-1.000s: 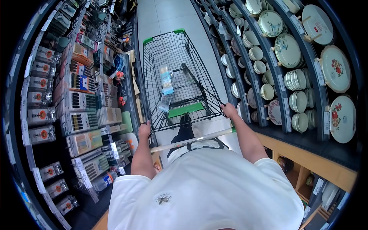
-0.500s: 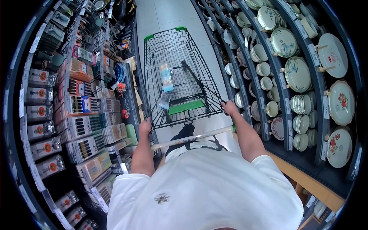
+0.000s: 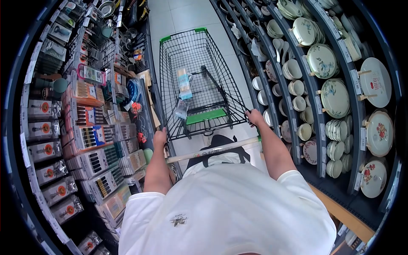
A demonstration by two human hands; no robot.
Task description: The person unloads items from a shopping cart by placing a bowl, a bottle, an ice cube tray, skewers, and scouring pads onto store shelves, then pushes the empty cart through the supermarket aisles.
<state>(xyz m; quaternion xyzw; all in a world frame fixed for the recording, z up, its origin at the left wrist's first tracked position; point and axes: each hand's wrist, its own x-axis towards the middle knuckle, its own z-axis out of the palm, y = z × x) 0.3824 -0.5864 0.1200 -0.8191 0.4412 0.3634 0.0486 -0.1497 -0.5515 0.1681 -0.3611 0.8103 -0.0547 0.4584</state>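
Note:
A black wire shopping cart (image 3: pixel 231 95) with green corner pieces stands in front of me. My right hand (image 3: pixel 255 117) is closed around the frame at its near right corner. At the near left corner, my left hand (image 3: pixel 160 137) is closed on the frame too, its fingers partly hidden. The cart's pale push bar (image 3: pixel 212 150) crosses close to my waist, below both hands. Inside the basket lies a pack of thin pale sticks (image 3: pixel 184 83) with a light blue band. A crumpled clear plastic packet (image 3: pixel 182 109) is beside its near end.
Shelves of hanging packaged kitchen tools (image 3: pixel 95 140) line the left side. On the right, racks hold bowls (image 3: pixel 304 131), spoons (image 3: pixel 278 46) and decorated plates (image 3: pixel 335 98). Pale floor tiles (image 3: pixel 191 15) run ahead between them. A wooden ledge (image 3: pixel 344 214) is at lower right.
The shelves on both sides have slid back toward me as the cart and I move forward along the aisle. Both hands keep their hold, and the basket's contents stay in place.

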